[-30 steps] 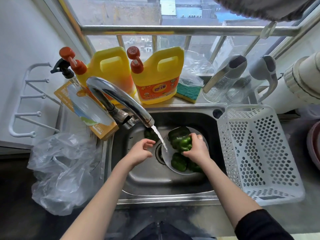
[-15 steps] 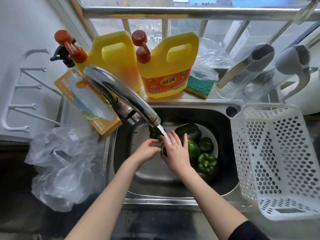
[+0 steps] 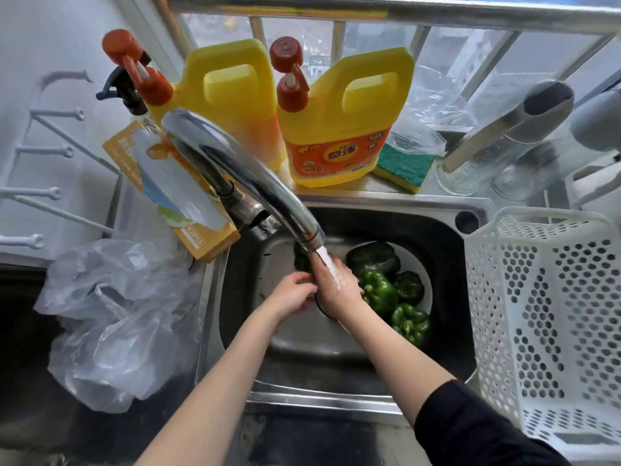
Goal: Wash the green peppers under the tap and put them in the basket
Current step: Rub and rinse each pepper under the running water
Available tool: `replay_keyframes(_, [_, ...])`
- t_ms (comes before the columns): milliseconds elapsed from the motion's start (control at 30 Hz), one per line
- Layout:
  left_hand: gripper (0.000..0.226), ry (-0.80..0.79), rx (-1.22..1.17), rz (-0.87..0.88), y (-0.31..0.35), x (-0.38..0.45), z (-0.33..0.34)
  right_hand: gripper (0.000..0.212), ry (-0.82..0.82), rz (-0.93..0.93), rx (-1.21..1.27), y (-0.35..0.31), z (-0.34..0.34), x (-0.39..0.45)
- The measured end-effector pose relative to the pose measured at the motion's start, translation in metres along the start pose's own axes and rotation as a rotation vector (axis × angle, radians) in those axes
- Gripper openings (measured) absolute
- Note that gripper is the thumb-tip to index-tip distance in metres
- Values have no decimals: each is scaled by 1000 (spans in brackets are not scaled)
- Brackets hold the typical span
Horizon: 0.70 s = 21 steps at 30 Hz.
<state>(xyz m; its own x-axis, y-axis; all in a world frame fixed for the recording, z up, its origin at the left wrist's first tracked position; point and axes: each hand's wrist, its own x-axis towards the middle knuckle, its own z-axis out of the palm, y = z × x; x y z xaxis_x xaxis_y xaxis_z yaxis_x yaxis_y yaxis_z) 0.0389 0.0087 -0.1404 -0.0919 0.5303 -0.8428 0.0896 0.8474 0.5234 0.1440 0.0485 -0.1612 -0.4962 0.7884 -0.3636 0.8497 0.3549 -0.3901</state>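
Right hand: the right hand (image 3: 336, 284) is in the centre of the frame, directly under the stream, fingers stretched toward the spout; water runs over its back. Whether anything lies under its palm I cannot tell.
Left hand: the left hand (image 3: 292, 295) is just left of it and touching it, fingers curled inward at the right hand's edge. What it grips, if anything, is hidden.
Tap: the tap (image 3: 242, 176) arcs down from the upper left and is running.
Peppers: the green peppers (image 3: 379, 290) lie in a white bowl (image 3: 426, 280) just right of the hands, inside the sink (image 3: 336, 391). Another pepper (image 3: 300, 260) shows dark behind the spout.
Basket: the basket (image 3: 544, 317) stands at the right edge of the frame, on the sink's rim; no peppers show in it.
Step, as I judge it: rinsing at the stream, none delivered yet.
Doing it well: turn each pepper under the water, rub the folds near the stem, shake off drips, then carry it right into the basket.
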Motion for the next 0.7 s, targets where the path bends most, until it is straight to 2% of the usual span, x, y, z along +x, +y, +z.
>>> replay_keyframes(67, [27,22,47,22,1,6,1,58,-182,87,156,-5,-8,13])
replay_keyframes(167, [33,32,133,52,1,13,-1,48,-201,304,680,-5,-8,19])
replay_keyframes(200, [30,26,145,49,0,12,-3,47,-223,364,766,-4,-3,23])
replay_keyframes(267, [27,41,128,60,-2,12,-6,55,-271,432,734,-6,2,30])
replay_keyframes(333, [24,91,42,88,-3,8,-11,63,-278,422,652,-11,8,35])
replay_keyframes(367, [23,147,-11,95,-5,9,-14,58,-251,381,593,-13,9,35])
replay_keyframes(433, [20,314,-92,113,-4,9,-22,65,-97,325,547,-19,-2,25])
replay_keyframes(500, [23,387,-160,97,6,0,-24,69,37,365,816,-20,-18,7])
replay_keyframes(533, [25,349,-223,68,12,-6,-22,67,68,397,1059,-22,-24,-3])
replay_keyframes(600, [29,170,-388,-11,29,-24,-11,63,46,516,1490,-24,-34,-24])
replay_keyframes(667, [35,-14,-501,-58,43,-40,3,66,-20,687,1801,-21,-40,-38])
replay_keyframes(700, [37,-89,-507,-54,46,-45,10,64,9,753,1850,-19,-44,-43])
